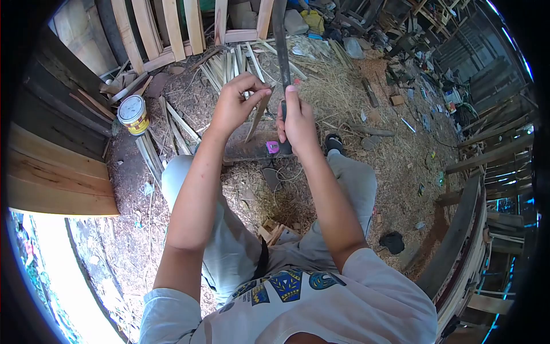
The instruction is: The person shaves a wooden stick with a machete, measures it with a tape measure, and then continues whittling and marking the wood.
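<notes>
My left hand [239, 102] pinches the top of a thin, flat wooden strip [259, 119] between thumb and fingers. The strip slants down to a low wooden block [238, 150] in front of my knees. My right hand [297, 120] is wrapped around the handle of a machete, thumb along its upper side. The long dark machete blade [281, 43] points up and away from me, just right of the strip. On the block, below my right hand, sits a pink tape measure [272, 147].
Pale wooden frames [183, 34] stand at the back left. A white and yellow bucket [133, 114] is beside thin wood offcuts [229, 66]. Chips and shavings cover the floor. A black cloth-like object [392, 242] lies right of my leg. Planks [57, 172] line the left side.
</notes>
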`<action>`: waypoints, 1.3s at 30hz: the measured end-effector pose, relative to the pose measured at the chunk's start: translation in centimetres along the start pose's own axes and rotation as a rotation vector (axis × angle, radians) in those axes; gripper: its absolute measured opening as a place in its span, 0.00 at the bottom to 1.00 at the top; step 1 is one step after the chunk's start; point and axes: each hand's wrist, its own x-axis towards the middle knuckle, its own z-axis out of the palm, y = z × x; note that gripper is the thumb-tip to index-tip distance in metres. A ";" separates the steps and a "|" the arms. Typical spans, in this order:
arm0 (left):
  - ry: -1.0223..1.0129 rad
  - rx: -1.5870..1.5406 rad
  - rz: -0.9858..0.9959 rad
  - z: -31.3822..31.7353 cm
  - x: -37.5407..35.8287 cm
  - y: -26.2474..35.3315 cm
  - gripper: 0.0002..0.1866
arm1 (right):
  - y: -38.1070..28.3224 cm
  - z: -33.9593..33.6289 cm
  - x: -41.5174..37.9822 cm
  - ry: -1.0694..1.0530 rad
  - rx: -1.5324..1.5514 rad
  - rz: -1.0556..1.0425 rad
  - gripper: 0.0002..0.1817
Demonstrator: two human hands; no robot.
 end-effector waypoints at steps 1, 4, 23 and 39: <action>0.001 -0.002 0.005 0.0 0.0 0.0 0.05 | 0.3 0.0 0.2 0.000 -0.051 0.034 0.36; 0.010 -0.070 -0.012 0.2 0.0 -0.6 0.05 | 1.7 -0.4 0.5 -0.026 -0.081 0.113 0.36; -0.029 -0.051 -0.034 -0.1 0.0 -0.3 0.04 | 1.5 0.0 0.5 -0.023 -0.027 0.127 0.35; 0.054 0.077 -0.144 -2.3 -2.1 0.1 0.07 | 1.6 2.9 -0.2 -0.118 0.072 0.238 0.36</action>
